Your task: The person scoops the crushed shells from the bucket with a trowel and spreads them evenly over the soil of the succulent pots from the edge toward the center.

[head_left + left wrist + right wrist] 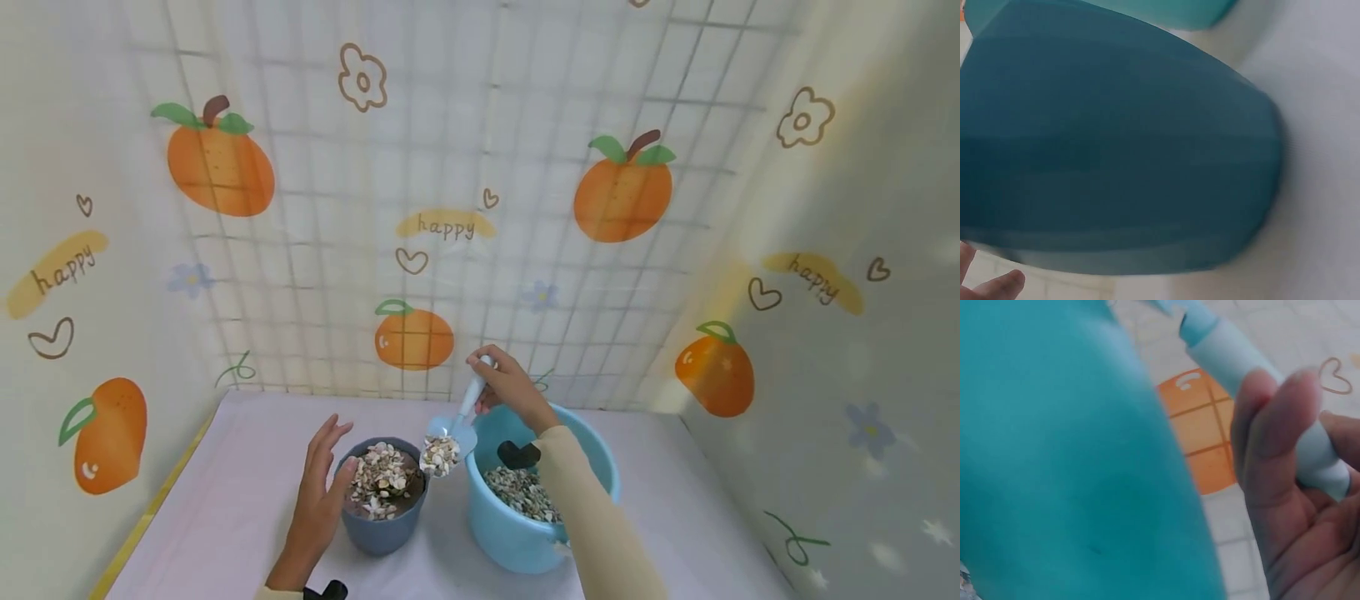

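In the head view my right hand point(517, 390) grips the white handle point(474, 395) of a small light-blue shovel. Its scoop, tilted down to the left, carries a heap of pale pebbles point(439, 455). The scoop overlaps the right rim of a grey-blue flowerpot point(384, 535), which holds more pale pebbles point(381, 477). My left hand point(318, 492) is at the pot's left side, fingers loosely extended and thumb at the rim. The pot's wall point(1116, 137) fills the left wrist view. Curled fingers point(1272, 437) wrap the shovel handle in the right wrist view.
Right of the pot stands a larger light-blue bucket point(506, 537) with greyish pebbles point(525, 493) inside; my right forearm crosses over it. Both containers stand on a pale table point(255, 467). A printed curtain point(315, 250) with oranges hangs behind and at the sides.
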Motion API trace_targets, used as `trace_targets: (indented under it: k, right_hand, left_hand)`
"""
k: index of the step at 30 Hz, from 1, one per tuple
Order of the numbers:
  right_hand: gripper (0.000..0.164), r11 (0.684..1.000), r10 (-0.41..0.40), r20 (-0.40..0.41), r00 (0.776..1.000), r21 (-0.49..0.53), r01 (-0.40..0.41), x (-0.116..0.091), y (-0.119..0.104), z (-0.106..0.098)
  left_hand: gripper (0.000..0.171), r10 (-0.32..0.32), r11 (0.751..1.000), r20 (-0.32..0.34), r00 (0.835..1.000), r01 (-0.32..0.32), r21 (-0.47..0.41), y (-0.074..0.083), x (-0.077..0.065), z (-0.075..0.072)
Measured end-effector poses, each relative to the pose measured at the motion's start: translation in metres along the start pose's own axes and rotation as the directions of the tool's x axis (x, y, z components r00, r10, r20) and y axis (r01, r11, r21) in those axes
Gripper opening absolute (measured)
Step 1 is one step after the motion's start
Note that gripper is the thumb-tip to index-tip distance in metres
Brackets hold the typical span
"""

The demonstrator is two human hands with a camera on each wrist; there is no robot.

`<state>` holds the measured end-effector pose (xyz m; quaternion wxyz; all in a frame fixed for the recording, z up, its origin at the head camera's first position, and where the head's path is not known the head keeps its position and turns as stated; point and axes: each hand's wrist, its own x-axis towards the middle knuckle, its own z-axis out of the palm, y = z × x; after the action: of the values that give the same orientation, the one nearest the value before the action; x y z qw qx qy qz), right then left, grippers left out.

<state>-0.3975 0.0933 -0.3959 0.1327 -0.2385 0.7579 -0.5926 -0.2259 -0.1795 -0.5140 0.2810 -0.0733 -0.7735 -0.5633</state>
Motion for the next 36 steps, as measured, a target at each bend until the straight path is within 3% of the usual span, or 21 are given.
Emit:
trace_targets:
  k: [11,19,27,36]
  right_hand:
    - [0.032,0.998,0.012,-0.036,0.999,0.056,-0.010,0.005,0.020,0.019]
    - [0.034,0.999,-0.020,-0.053,0.998,0.037,0.022,0.007,0.020,0.029]
    - [0.033,0.999,-0.041,-0.094,0.995,-0.016,0.040,0.003,0.018,0.030]
    - [0.031,1.000,-0.004,-0.151,0.988,-0.018,0.001,-0.001,0.015,0.029]
  left_hand:
    - [0.039,-0.110,0.994,0.025,0.994,0.110,0.003,-0.027,-0.015,0.004]
    - [0.038,-0.126,0.991,0.012,0.992,0.127,-0.041,-0.040,-0.022,0.007]
    - [0.039,-0.232,0.966,0.018,0.973,0.232,-0.115,-0.045,-0.026,0.016]
    - [0.036,-0.211,0.966,-0.012,0.977,0.207,-0.153,-0.040,-0.028,0.023]
